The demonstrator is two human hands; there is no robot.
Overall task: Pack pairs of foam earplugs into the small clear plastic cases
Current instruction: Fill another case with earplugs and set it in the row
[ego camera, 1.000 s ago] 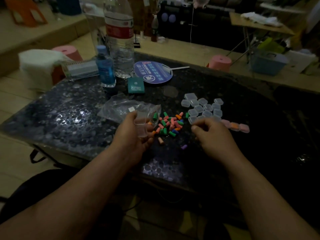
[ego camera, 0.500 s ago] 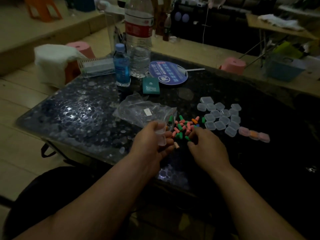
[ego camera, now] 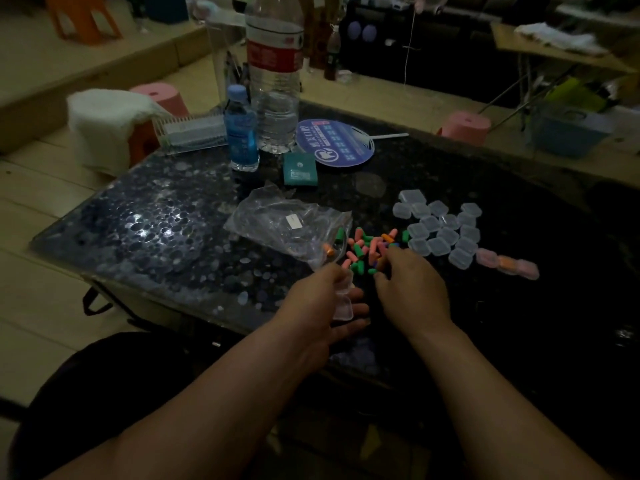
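Note:
A heap of coloured foam earplugs in pink, green and orange lies on the dark table. My left hand holds an open clear case just in front of the heap. My right hand rests at the heap's near edge, fingertips pinched among the earplugs; whether they hold one is hidden. Several empty clear cases lie to the right of the heap. Three filled cases with pink and orange earplugs sit further right.
A crumpled clear plastic bag lies left of the heap, with an orange earplug at its edge. Behind stand a large water bottle, a small blue bottle, a teal box and a round blue fan.
My right hand has moved left from the empty cases to the earplug heap and reached into it. My left hand keeps the open case. The camera has shifted, so the scene sits further right.

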